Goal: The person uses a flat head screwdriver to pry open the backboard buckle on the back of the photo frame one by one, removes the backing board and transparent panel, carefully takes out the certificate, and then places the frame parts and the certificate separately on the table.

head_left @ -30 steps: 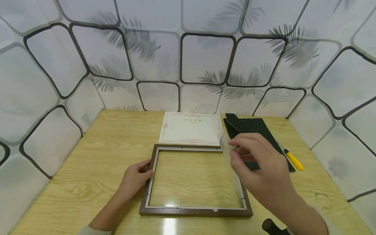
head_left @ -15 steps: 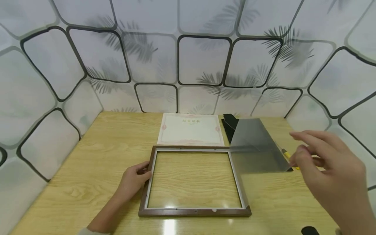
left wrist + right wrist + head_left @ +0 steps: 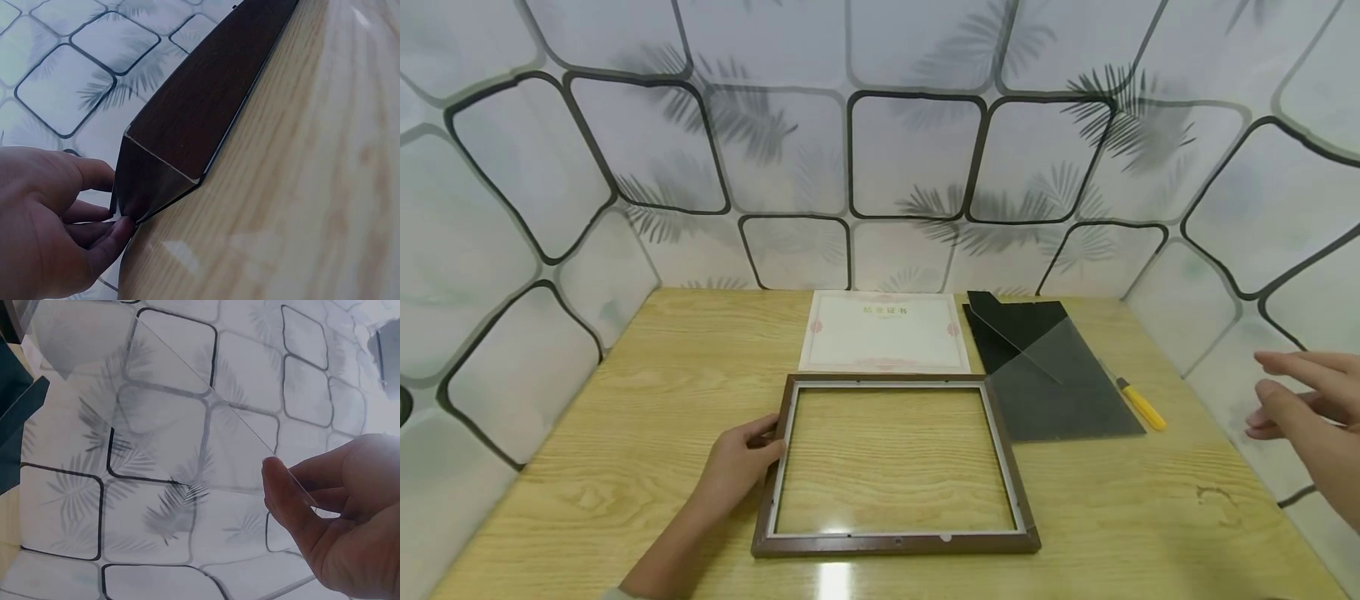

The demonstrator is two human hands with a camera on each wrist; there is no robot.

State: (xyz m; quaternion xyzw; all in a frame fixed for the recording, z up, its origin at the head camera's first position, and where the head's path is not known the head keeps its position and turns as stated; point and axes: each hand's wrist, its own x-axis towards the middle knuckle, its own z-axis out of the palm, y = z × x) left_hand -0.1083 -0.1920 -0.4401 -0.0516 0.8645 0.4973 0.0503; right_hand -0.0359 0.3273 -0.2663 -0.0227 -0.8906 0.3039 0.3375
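A brown picture frame (image 3: pixel 897 545) lies on the table in the head view, its middle open to the wood. My left hand (image 3: pixel 733 467) grips its left side; in the left wrist view the thumb and fingers pinch the frame's edge near a corner. At the far right of the head view my right hand (image 3: pixel 1318 425) is raised, partly cut off by the image edge. It pinches the corner of a clear sheet (image 3: pixel 212 447) between thumb and fingers, plain in the right wrist view. In the head view this sheet shows as a pale veil over the black backing board (image 3: pixel 1030 325).
A certificate (image 3: pixel 883 333) with a pink border lies behind the frame. The backing board has a folding stand (image 3: pixel 992 317). A yellow-handled screwdriver (image 3: pixel 1142 404) rests to its right. A patterned cloth (image 3: pixel 917 150) walls the table (image 3: pixel 677 367) at back and sides.
My right hand has moved right, away from the frame, with the clear sheet, which has swung from above the frame's right side to over the backing board. My left hand stays on the frame.
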